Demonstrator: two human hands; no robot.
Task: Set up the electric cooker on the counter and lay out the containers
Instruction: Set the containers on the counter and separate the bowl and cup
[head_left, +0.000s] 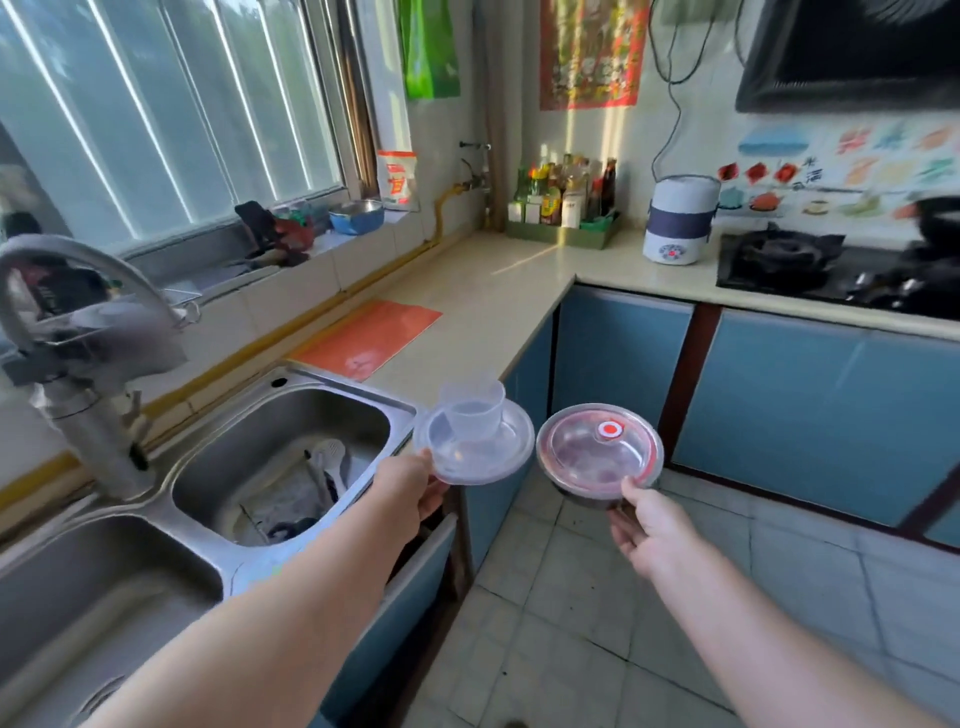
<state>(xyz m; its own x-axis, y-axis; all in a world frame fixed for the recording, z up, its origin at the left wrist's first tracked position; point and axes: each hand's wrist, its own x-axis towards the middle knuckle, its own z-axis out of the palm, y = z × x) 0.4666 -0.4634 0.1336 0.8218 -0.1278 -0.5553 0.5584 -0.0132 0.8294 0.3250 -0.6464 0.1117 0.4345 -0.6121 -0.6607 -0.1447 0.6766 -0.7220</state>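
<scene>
The white and blue electric cooker (679, 219) stands on the far counter beside the gas stove, its cord running up the wall. My left hand (410, 493) grips the rim of a clear plastic lid (475, 457), held flat in the air off the sink's right edge. A small clear measuring cup (475, 410) rests on that lid. My right hand (652, 530) holds a dark round container (600, 454) from below; it has a clear lid with a red rim and a red-and-white valve. Both items hang above the floor, side by side.
A double steel sink (280, 441) with utensils and a tall faucet (78, 322) lies to my left. An orange cutting mat (369, 338) lies on the beige counter (488, 291). A green tray of sauce bottles (566, 208) sits in the corner. The black gas stove (810, 265) is at right.
</scene>
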